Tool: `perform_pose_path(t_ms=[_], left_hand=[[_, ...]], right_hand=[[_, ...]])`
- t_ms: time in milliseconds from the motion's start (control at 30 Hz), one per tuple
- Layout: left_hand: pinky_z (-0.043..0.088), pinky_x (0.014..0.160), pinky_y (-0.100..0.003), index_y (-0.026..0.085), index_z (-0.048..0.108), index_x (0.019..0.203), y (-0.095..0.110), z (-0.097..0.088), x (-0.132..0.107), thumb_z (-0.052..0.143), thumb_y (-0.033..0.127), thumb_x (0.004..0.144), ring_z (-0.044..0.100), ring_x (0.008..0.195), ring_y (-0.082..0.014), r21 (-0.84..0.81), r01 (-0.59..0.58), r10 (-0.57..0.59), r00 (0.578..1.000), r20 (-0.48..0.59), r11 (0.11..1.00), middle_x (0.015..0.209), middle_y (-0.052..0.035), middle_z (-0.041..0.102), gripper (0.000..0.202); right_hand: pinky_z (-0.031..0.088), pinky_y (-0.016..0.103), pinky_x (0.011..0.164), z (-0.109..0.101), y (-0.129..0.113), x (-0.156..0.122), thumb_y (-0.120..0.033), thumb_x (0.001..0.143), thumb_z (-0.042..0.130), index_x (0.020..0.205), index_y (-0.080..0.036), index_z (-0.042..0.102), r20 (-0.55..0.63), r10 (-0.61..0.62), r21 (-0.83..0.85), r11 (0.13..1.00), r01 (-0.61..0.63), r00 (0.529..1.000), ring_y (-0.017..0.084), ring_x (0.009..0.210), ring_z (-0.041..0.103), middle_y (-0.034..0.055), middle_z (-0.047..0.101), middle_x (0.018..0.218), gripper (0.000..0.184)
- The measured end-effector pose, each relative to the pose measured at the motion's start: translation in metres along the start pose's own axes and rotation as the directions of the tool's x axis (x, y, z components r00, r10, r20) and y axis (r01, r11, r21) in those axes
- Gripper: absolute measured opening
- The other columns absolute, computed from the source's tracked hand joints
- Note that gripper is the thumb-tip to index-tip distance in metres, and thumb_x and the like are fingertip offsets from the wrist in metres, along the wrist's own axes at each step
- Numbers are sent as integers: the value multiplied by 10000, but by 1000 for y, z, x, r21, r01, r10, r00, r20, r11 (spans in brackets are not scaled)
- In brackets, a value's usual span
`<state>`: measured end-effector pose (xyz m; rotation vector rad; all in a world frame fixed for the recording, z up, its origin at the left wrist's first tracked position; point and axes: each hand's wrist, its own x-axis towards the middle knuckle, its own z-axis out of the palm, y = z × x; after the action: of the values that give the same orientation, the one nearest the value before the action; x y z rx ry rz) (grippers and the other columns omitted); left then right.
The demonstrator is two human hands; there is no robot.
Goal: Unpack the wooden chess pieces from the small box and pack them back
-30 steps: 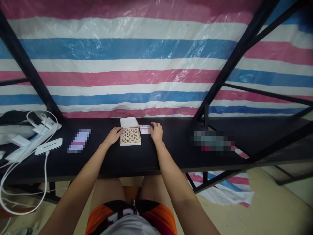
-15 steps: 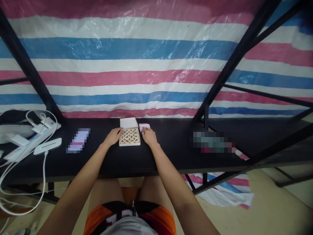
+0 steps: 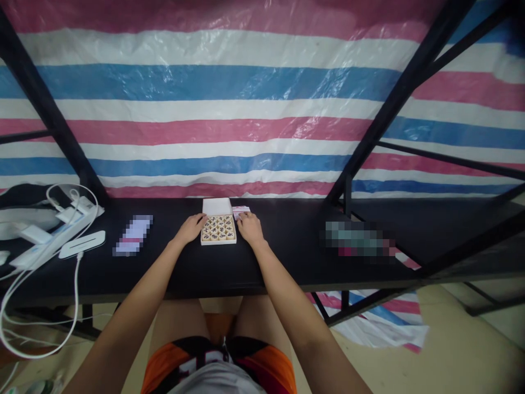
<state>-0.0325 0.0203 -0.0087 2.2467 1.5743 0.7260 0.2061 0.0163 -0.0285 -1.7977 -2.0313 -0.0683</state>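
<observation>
A small white box [image 3: 219, 242] stands on the black table in front of me, filled with several round cream-coloured Chinese chess pieces [image 3: 219, 229] with black characters. Its white hinged lid [image 3: 216, 206] is folded back behind it. At the box's left edge is my left hand [image 3: 191, 228], fingers stretched out and fingertips touching the box. My right hand [image 3: 250, 227] lies along the other side, its loosely bent fingers close to the box's right edge. They partly cover a red-and-white printed paper [image 3: 241, 209] beside the lid. Neither hand visibly grasps anything.
To the left lie a blurred phone-like object [image 3: 133, 235], a white flat device [image 3: 82, 244] and a power strip [image 3: 53, 235] with looping cables. A blurred greenish item [image 3: 355, 238] is on the right. Black frame bars [image 3: 369, 137] and a striped plastic sheet [image 3: 221, 131] stand behind.
The view has shifted slightly. The lid sits a little straighter behind the box, and the printed paper is slightly nearer the lid. Both hands stay at the box's sides.
</observation>
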Motion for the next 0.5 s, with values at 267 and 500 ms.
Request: perform_pose_path(t_ms=[267,500], left_hand=[[377,1004,-341,158,579,1200,5,-2,-2,306,458,923,541,1156,-242,-9,11,-11,1000,-2,1000,1235,-113,607,493],[376,1006,-342,164,585,1192,5,-2,-2,305,460,920,539,1162,-245,-12,7,-7,1000,-10,1000,1246,-108,602,491]], right_hand=[[346,362,974,1,-1,1,-297,956,323,1146,-179,603,88,-39,12,999,38,995,218,1111,520,126,592,1195,358],[291,449,1040,7,2,4,-312,958,316,1275,-201,519,136,-72,33,997,68,988,243,1284,380,109,483,1365,393]])
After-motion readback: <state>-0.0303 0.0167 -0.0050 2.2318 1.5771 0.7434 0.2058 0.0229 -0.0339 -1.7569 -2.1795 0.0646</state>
